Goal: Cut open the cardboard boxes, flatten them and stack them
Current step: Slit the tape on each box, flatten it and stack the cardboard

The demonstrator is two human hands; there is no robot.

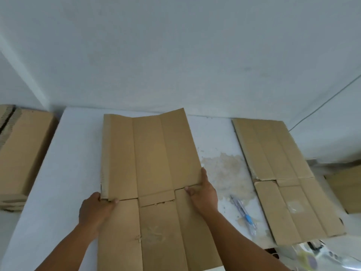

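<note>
At centre of the bench (68, 153), head view: a cut-open box (152, 159) lies spread out, its near end running past the front edge toward the person. Left hand (95, 210) pinches the box's left edge at the cross-crease, thumb on top, other fingers wrapped round the edge, i.e. clamped on the board. Right hand (204, 192) does the same on the right edge, thumb on top. The far half isn't fully flat: its far-right panel tilts up. So this box looks cut and approx. mid-flatten, not yet stacked.

Toward the bench's right edge lies a second flattened box (281, 173), poss. the start of a stack; can't tell how many sheets. Betw. the two boxes, near the front edge, lies a blue-tipped pen-like tool (243, 212), prob. the cutter. Off the bench's left edge sits a pile of flat cardboard (23, 153); done or waiting, can't tell.
</note>
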